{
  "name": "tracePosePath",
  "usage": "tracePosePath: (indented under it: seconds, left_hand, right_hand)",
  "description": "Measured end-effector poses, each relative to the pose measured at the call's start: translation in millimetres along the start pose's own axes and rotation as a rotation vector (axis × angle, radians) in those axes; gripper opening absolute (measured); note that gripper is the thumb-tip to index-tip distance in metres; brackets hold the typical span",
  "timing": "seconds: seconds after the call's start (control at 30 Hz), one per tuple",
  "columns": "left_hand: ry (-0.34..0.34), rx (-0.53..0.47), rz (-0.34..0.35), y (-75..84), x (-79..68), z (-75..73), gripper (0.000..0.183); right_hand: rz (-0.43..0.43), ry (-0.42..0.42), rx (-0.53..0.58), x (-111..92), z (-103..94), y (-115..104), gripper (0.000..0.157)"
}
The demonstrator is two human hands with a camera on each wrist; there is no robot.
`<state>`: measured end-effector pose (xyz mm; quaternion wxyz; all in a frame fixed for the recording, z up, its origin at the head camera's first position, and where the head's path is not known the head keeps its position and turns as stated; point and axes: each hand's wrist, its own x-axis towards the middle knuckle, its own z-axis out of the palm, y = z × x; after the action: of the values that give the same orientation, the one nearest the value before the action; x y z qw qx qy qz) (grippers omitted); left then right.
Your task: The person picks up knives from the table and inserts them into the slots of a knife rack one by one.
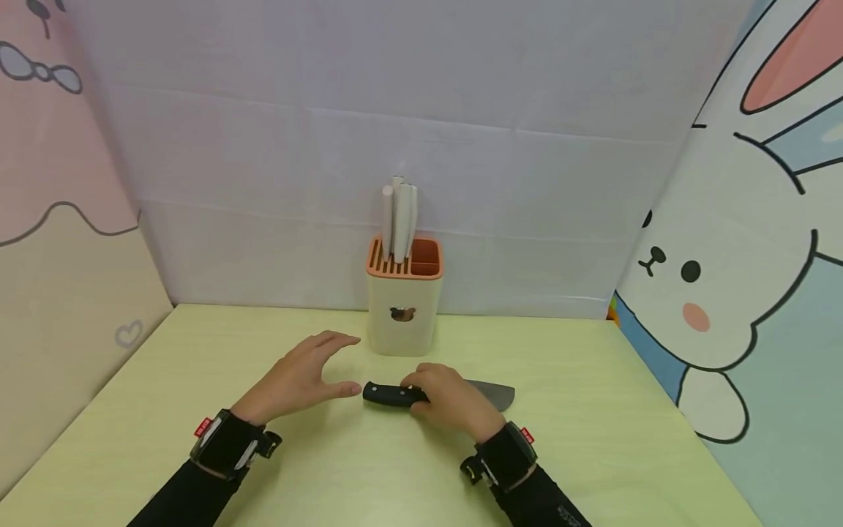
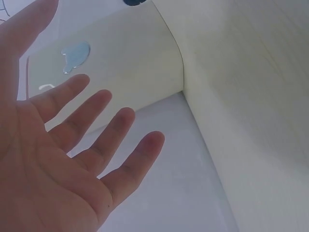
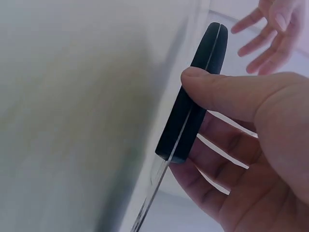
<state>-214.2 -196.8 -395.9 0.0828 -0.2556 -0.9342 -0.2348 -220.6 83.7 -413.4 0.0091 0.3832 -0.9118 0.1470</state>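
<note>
A kitchen knife with a black riveted handle [image 1: 388,395] and a broad steel blade [image 1: 495,393] lies sideways low over the table, blade to the right. My right hand [image 1: 448,399] pinches the handle between thumb and fingers; in the right wrist view the thumb presses the near side of the black handle [image 3: 193,96]. Part of the blade is hidden behind that hand. My left hand [image 1: 306,377] holds nothing, its fingers spread and its thumb close to the handle's butt end. In the left wrist view the left palm [image 2: 53,179] faces the cream knife block [image 2: 130,58].
The cream knife block [image 1: 402,322] stands behind the hands near the table's back edge, with an orange slotted top. Several white-handled knives [image 1: 400,219] stand in its slots; beside them is an orange compartment [image 1: 426,255]. Cloth walls [image 1: 263,183] enclose the pale yellow table [image 1: 329,468].
</note>
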Motion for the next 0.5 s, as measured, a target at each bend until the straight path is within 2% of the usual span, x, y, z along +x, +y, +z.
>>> tracePosePath:
  seconds: [0.2,0.5]
  left_hand:
    - [0.003,-0.010,0.004,-0.5,0.5,0.6,0.077]
    - [0.009,-0.025,0.013,-1.2,2.1,3.7,0.077]
  right_hand:
    - [-0.040,0.061,0.021,-3.2,-16.1,4.8,0.034]
    - [-0.060,0.137,0.096,-10.1,-45.2,0.9,0.036]
